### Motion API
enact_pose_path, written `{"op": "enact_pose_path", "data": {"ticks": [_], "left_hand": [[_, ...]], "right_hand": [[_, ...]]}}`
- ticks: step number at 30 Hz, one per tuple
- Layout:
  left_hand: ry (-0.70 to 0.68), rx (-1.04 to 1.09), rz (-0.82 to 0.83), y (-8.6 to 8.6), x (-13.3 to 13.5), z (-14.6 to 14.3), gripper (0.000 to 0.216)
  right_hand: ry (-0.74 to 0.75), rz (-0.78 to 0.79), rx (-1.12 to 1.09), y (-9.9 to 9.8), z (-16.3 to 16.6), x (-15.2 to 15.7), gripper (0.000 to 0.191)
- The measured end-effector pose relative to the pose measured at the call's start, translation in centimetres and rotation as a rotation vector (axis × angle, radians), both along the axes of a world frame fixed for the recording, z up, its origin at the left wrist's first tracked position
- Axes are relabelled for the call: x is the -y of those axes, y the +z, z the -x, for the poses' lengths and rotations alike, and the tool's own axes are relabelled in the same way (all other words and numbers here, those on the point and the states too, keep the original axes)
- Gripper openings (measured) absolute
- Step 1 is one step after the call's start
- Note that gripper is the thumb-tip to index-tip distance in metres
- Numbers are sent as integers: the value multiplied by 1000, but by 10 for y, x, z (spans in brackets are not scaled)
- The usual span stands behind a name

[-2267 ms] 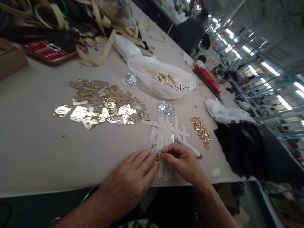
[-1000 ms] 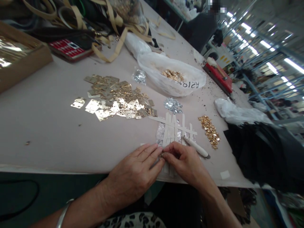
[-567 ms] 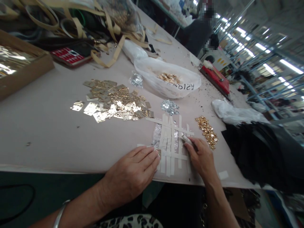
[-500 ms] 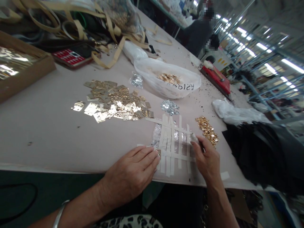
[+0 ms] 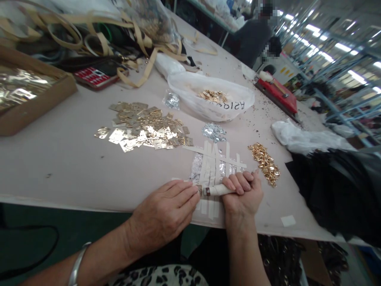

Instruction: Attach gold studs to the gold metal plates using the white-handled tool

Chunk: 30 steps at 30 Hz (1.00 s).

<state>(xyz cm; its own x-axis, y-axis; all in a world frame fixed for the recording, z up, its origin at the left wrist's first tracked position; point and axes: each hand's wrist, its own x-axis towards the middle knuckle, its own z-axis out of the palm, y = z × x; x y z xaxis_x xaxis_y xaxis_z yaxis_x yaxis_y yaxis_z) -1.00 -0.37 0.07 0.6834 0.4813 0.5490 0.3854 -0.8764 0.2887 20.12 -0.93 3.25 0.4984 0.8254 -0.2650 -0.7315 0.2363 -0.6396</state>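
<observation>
Item, far left: cardboard box [image 5: 44,102] of shiny metal parts, well apart from your hands; it posed little risk.
Item: pile of gold plates [image 5: 145,129], loose on the table [image 5: 59,159] beyond your left hand; a wide sweep might have scattered them.
Item: your left hand [image 5: 168,208], palm down, fingers laid together, tips on the small metal piece; whether your thumb pinched it could not be told.
Item: small metal piece [image 5: 199,188], by the left edge of the paper strips [image 5: 203,165], partly covered by those fingertips. Pressed too lightly, it might have skidded.
Item: white-wrapped tool [image 5: 220,190], lying sideways, tip pointing left, at or just beside the piece; contact could not be told. A crooked push might have driven the tip into your fingertips.
Item: your right hand [image 5: 242,190], clamped round the tool. A slack wrist might have tilted it.
Item, right: heap of gold fittings [image 5: 266,163], near your right fist; a backward jerk might have spread them.
</observation>
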Motion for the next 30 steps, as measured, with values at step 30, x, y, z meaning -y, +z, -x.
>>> {"op": "enact_pose_path", "data": {"ticks": [30], "left_hand": [[13,76,-43,-2,3,-1,25]], "right_hand": [[114,-222,426,21,28,3,46]]}}
